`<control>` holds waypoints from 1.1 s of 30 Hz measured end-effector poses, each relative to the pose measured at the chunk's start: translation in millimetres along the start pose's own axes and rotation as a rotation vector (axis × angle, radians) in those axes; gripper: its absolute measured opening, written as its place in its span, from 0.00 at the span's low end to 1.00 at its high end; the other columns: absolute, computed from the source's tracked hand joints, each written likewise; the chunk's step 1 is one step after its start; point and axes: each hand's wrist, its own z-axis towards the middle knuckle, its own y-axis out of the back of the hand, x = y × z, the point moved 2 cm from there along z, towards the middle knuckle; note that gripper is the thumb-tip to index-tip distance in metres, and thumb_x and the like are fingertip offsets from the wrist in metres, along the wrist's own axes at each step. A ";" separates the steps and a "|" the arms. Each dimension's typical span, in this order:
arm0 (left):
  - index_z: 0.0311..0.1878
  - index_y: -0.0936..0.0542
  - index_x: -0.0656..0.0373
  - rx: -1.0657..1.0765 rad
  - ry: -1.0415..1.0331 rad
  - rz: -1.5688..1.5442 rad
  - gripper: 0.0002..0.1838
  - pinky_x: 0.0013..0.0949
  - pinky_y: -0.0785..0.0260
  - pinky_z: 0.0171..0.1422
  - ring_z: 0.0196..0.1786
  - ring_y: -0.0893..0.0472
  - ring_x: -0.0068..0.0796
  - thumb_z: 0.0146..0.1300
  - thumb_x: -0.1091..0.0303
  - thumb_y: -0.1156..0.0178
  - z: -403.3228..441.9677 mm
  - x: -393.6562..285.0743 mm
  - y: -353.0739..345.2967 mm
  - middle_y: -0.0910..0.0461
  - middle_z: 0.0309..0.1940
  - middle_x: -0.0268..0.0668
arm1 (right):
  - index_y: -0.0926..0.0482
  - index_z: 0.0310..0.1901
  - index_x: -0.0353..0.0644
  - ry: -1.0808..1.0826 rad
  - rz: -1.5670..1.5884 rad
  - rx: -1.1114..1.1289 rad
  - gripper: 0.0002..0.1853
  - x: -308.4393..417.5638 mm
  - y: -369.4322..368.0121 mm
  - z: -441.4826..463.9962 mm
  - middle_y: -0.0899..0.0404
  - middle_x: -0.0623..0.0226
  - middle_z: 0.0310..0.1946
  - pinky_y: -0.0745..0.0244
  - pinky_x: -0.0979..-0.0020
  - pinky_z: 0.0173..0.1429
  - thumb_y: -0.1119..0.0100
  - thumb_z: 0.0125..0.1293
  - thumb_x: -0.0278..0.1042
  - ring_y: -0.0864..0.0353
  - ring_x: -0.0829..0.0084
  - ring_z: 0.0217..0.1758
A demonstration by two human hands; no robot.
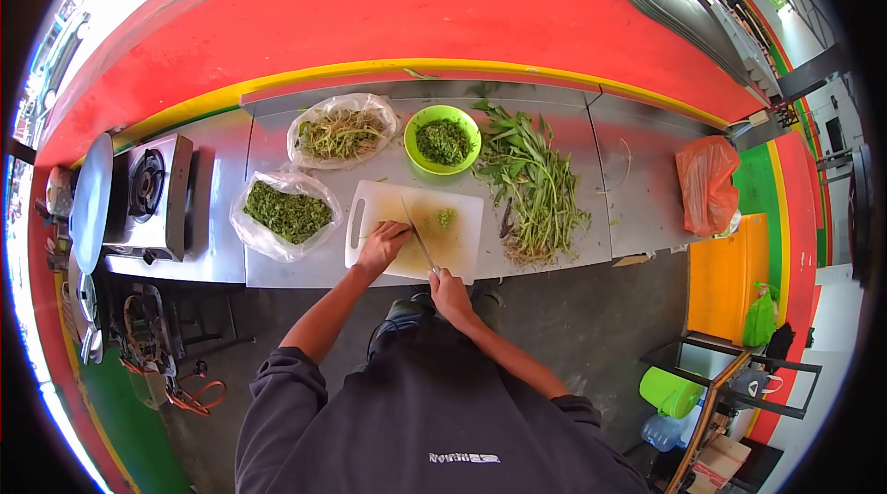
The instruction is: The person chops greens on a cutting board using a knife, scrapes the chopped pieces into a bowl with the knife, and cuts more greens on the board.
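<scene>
Centrally, a knife (422, 244) slanted across the white cutting board (467, 240), its tip pointing away from the person. The right hand (450, 292) was wrapped round the handle at the board's near edge. The left hand (382, 245) lay over the board's left half, fingers bunched together and fingertips close beside the blade; whether they pinched anything could not be told. Right of the blade sat a little heap of chopped green pieces (446, 217) on the stained surface.

Just beyond the board stood a lime-green bowl (413, 154) containing chopped greens (443, 142). To its right sprawled a pile of long leafy stems (545, 184), roots towards the person. Left of the board, a clear plastic bag (327, 241) held shredded leaves (286, 212); behind it, another bag (314, 162) held stalks (342, 134).

Farther out on the steel counter (642, 203) were a gas stove (177, 198) at the left and an orange plastic bag (707, 184) at the right end.
</scene>
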 end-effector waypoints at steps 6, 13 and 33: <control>0.45 0.15 0.59 -0.030 0.017 -0.032 0.14 0.40 0.30 0.60 0.51 0.18 0.33 0.54 0.75 0.38 -1.8 -1.4 -4.4 0.17 0.47 0.34 | 0.24 0.37 0.32 0.033 -0.053 -0.029 0.23 5.9 0.8 7.6 0.20 0.38 0.24 0.21 0.44 0.34 0.50 0.76 0.48 0.17 0.38 0.30; 0.47 0.15 0.60 -0.041 0.083 0.017 0.15 0.41 0.30 0.60 0.52 0.18 0.35 0.54 0.75 0.37 -7.7 -9.6 -1.4 0.16 0.46 0.33 | 0.24 0.37 0.32 -0.058 -0.038 -0.105 0.23 3.3 1.8 12.7 0.19 0.38 0.25 0.21 0.44 0.35 0.49 0.76 0.49 0.17 0.37 0.31; 0.42 0.13 0.59 -0.136 0.239 0.011 0.07 0.39 0.29 0.57 0.49 0.17 0.34 0.60 0.74 0.33 -5.8 -11.8 -9.8 0.14 0.43 0.32 | 0.23 0.38 0.33 0.057 -0.061 0.087 0.22 -12.8 15.1 2.8 0.18 0.40 0.24 0.19 0.46 0.36 0.49 0.76 0.48 0.16 0.39 0.31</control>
